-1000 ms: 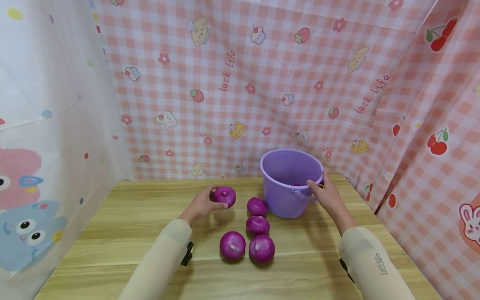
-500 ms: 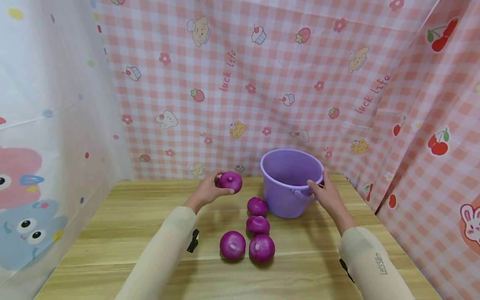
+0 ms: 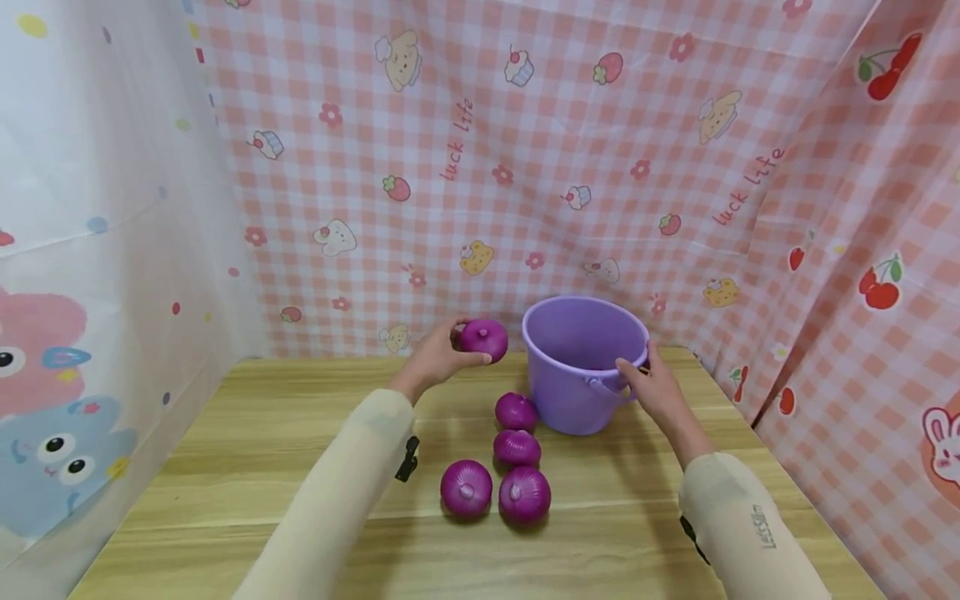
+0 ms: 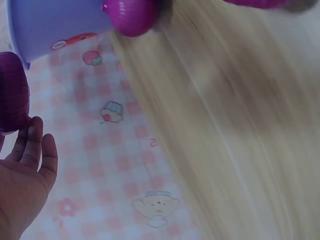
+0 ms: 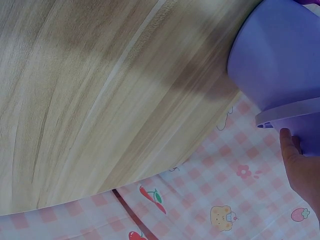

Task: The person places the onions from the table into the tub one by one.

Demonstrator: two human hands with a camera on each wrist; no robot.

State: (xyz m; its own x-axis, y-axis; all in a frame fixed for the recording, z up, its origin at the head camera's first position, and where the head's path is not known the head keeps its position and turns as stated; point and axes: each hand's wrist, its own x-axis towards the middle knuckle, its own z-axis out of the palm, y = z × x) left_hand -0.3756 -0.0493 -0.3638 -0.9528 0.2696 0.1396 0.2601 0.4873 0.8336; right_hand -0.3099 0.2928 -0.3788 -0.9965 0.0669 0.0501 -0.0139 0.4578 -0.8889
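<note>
Head view: I note the left hand (image 3: 437, 360) gripping an onion (image 3: 483, 340), now higher and closer to the bucket (image 3: 572, 402) than a second ago; I judge this carry nearly done. Right hand (image 3: 656, 388) holds the bucket unmoved. Four onions (image 3: 525, 497) wait on the bench (image 3: 262, 442).

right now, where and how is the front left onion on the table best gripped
The front left onion is probably best gripped around its widest part, coming from above and the left: it is round with bulging sides, and another onion sits close on its right.
</note>
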